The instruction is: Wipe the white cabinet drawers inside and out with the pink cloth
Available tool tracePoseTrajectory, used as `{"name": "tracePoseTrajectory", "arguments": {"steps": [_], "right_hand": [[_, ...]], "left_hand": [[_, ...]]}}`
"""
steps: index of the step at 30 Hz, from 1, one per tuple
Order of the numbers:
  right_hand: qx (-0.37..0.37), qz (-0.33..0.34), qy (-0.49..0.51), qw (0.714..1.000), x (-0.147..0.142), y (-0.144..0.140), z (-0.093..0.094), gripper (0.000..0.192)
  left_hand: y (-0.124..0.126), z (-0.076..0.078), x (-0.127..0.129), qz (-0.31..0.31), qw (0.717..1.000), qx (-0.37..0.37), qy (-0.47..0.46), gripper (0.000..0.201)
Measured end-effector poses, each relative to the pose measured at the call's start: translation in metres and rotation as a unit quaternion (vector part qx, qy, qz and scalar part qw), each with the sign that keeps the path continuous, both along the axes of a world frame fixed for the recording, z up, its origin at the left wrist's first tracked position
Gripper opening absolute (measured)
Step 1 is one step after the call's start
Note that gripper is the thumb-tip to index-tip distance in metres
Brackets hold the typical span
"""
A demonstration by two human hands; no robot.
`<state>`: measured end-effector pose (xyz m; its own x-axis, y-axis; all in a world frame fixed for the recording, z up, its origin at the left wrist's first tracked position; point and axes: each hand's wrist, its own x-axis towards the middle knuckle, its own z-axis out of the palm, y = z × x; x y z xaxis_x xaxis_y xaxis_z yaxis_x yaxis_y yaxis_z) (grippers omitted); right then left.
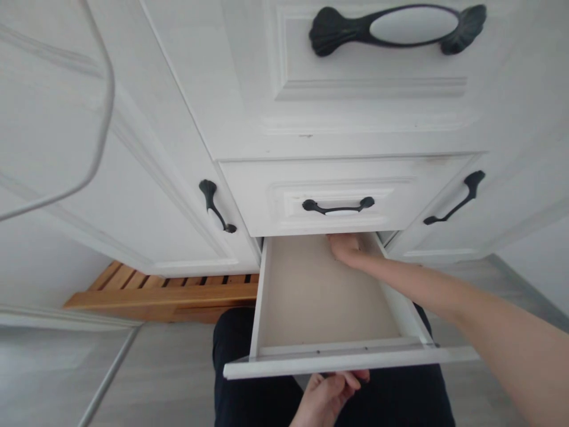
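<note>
A white drawer (326, 290) is pulled out, and its pale bottom shows bare in front of my right hand. My right hand (347, 246) reaches deep into it toward the back right; its fingers are mostly hidden under the drawer front above. Below the open drawer's front panel (275, 369), my left hand (326, 394) has its fingers curled round the drawer handle (364, 378), of which only a small dark part shows.
Above is a closed drawer with a dark handle (338, 209), topped by a larger handle (413, 26). Cabinet doors with handles (217, 206) (457, 198) flank the drawers. A wooden slatted piece (160, 298) lies lower left. My dark-trousered knees (233, 344) are under the drawer.
</note>
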<state>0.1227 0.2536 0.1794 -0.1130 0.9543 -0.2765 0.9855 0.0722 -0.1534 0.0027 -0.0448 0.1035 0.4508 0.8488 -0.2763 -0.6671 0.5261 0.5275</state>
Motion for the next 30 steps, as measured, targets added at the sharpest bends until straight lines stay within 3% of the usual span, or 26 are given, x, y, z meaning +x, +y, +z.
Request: {"name": "tracePoseTrajectory", "arguments": {"steps": [5, 8, 11, 14, 17, 21, 23, 26, 28, 30], "right_hand": [[-0.019, 0.07, 0.096, 0.993, -0.067, 0.001, -0.015, 0.024], [-0.043, 0.107, 0.146, 0.983, -0.111, 0.008, -0.021, 0.018], [-0.056, 0.136, 0.186, 0.972, -0.135, 0.014, -0.027, 0.018], [-0.057, 0.178, 0.204, 0.961, -0.132, 0.016, -0.032, 0.03], [-0.035, 0.251, 0.213, 0.943, -0.116, 0.006, -0.036, 0.027], [-0.037, 0.343, 0.209, 0.915, -0.1, -0.038, -0.038, 0.025], [-0.059, 0.396, 0.21, 0.892, -0.095, -0.071, -0.04, 0.023], [-0.123, 0.485, 0.234, 0.834, -0.094, -0.112, -0.042, 0.026], [-0.179, 0.498, 0.245, 0.812, -0.095, -0.121, -0.041, 0.026], [-0.212, 0.473, 0.239, 0.821, -0.093, -0.108, -0.035, 0.022]], "left_hand": [[0.002, -0.003, -0.004, -0.017, 1.0, 0.002, 0.0, 0.03], [0.003, 0.006, -0.004, -0.008, 1.0, -0.002, 0.007, 0.031], [0.004, 0.017, -0.005, 0.0, 1.0, -0.012, 0.019, 0.03], [0.003, 0.023, -0.006, -0.003, 0.999, -0.011, 0.035, 0.029], [0.003, 0.022, -0.009, -0.019, 0.999, 0.005, 0.039, 0.032], [0.003, 0.017, -0.011, -0.031, 0.999, 0.015, 0.038, 0.029], [0.003, 0.015, -0.012, -0.032, 0.999, 0.017, 0.035, 0.027], [0.002, 0.012, -0.011, -0.024, 0.999, 0.017, 0.046, 0.024], [0.001, 0.013, -0.011, -0.019, 0.998, 0.012, 0.057, 0.024], [0.001, 0.014, -0.011, -0.021, 0.998, 0.006, 0.056, 0.025]]}}
